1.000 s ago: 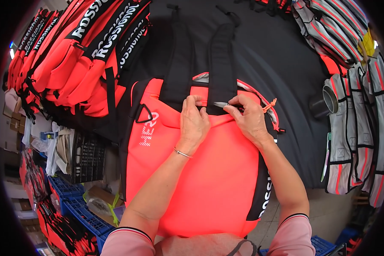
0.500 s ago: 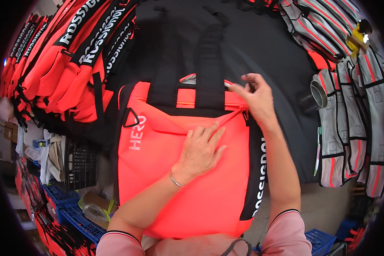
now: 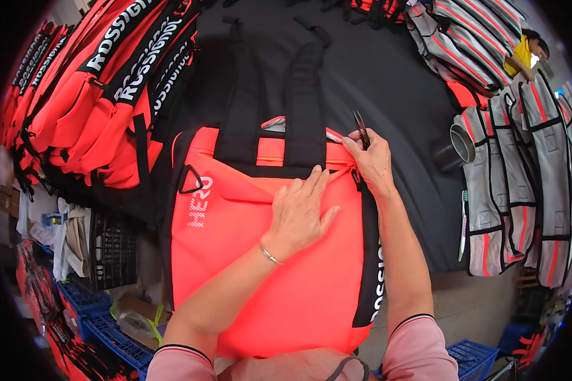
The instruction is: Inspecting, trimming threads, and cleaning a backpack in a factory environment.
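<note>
The red backpack [image 3: 299, 292] sits directly beneath the left hand [image 3: 299, 213], palm down, thumb spread from fingers; up at the backpack's top right corner, the right hand [image 3: 374, 164] clamps a dark pointed tool [image 3: 361, 132]!

A coral-red backpack [image 3: 299, 286] with black side panels lies flat across the middle of the frame, its fabric creased near the top. Two black padded straps [image 3: 305, 108] stretch toward the upper centre. By its upper right corner, a small dark tool [image 3: 362, 134], perhaps snips, is held, slim tips upward.
</note>
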`<state>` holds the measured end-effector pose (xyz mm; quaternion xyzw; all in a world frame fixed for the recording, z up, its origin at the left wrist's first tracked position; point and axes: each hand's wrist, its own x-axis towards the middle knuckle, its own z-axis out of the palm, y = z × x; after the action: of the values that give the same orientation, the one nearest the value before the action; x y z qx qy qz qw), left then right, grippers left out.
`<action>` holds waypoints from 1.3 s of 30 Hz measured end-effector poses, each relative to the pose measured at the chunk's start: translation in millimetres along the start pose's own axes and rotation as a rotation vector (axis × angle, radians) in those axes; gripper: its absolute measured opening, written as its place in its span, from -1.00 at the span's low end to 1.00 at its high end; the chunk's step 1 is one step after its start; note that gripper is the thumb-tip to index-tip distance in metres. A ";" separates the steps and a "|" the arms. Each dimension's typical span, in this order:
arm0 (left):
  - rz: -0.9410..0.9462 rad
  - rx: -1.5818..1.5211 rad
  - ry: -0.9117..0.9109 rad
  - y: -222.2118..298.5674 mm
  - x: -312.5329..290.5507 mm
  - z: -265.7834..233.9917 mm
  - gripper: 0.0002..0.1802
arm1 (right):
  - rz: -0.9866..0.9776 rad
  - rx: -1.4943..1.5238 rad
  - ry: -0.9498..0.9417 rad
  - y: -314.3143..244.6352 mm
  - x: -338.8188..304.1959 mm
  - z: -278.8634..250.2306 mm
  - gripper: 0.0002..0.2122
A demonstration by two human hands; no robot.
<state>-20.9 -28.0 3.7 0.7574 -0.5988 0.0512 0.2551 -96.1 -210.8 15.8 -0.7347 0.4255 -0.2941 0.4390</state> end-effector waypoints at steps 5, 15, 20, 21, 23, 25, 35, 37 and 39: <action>0.055 -0.034 -0.059 -4.6 0.5 -0.8 -0.32 | 0.071 0.033 -0.012 -1.8 16.6 0.3 -0.81; 0.043 -0.034 -0.073 0.9 -3.6 -5.3 -0.35 | 0.064 -0.461 -0.126 -44.1 51.5 56.7 -0.55; 0.084 -0.036 0.047 3.9 -1.0 -2.7 -0.38 | 0.207 0.026 -0.085 -30.7 79.0 63.0 -0.71; 0.073 -0.100 0.037 3.0 0.0 -1.0 -0.38 | 0.200 0.025 -0.078 -27.0 81.8 63.3 -0.71; 0.068 -0.150 0.086 0.9 -0.4 5.7 -0.43 | 0.208 0.275 -0.096 -18.2 86.5 58.9 -0.73; 0.035 -0.182 0.128 -9.5 0.1 7.3 -0.48 | 0.166 0.350 -0.141 -37.5 70.0 50.2 -0.75; -0.445 -1.212 0.305 -103.3 103.4 -118.2 -0.16 | -0.225 0.488 -0.423 -63.9 -65.7 11.0 -0.82; -0.498 -1.319 0.167 -97.8 114.5 -154.6 -0.35 | -0.215 0.504 -0.403 -55.2 -81.5 7.4 -0.82; -0.310 -1.146 0.375 -62.7 119.8 -171.8 -0.50 | -0.257 0.542 -0.446 -38.0 -90.2 3.7 -0.89</action>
<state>110.0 -47.0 177.7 0.5565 -0.3591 -0.1838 0.7263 -121.1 -120.1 42.9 -0.6853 0.1304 -0.2815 0.6588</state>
